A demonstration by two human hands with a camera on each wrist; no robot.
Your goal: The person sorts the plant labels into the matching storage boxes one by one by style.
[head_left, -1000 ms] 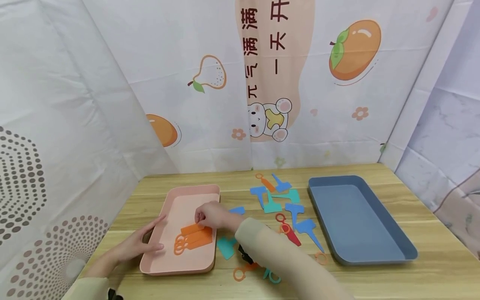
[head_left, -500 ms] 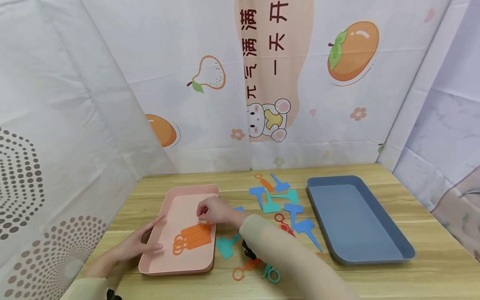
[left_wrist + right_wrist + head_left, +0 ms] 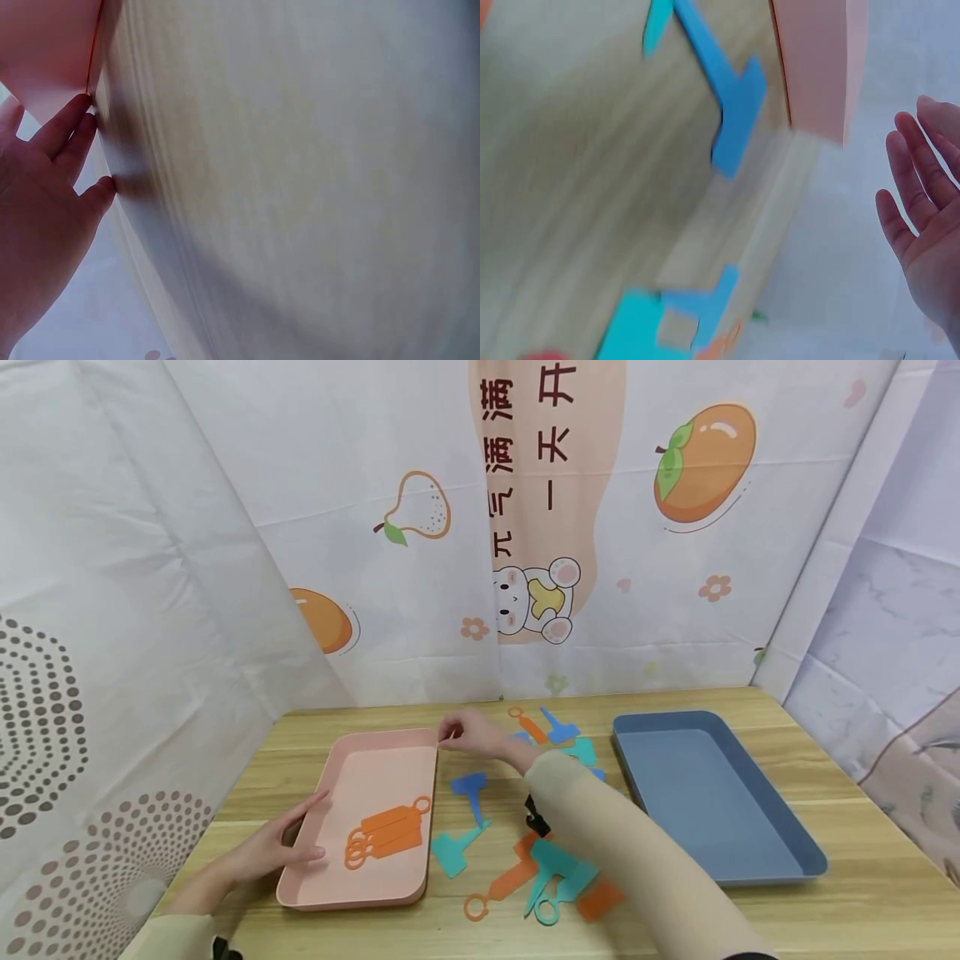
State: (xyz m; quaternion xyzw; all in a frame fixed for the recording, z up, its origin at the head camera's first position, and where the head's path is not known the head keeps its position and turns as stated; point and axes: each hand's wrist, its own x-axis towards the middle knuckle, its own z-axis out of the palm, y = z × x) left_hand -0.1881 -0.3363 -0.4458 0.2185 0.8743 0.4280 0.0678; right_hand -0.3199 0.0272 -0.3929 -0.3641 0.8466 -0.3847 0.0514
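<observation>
My left hand (image 3: 266,852) rests at the left side of the pink tray (image 3: 386,772), its straight fingers touching the wall and the thumb over the rim. Several orange plant tags (image 3: 393,833) with ring ends lie overlapped in that tray; one has its ring towards the right wall. My right hand (image 3: 474,733) hovers near the tray's back right corner. In the right wrist view its fingers (image 3: 913,176) are extended or slightly bent, with nothing visible between them. Below this hand lie a blue T-shaped plant tag (image 3: 470,787) and a teal one (image 3: 452,853).
A blue-grey tray (image 3: 705,802) stands on the right, with nothing seen in it. More tags lie between the trays: orange (image 3: 510,881), teal (image 3: 553,857) and blue (image 3: 558,728). My right sleeve (image 3: 622,852) covers part of them. A printed cloth (image 3: 420,610) hangs behind the table.
My right hand has let go of an orange tag in the pink tray and moved back and right, past the tray's rim. The left hand has stayed in place.
</observation>
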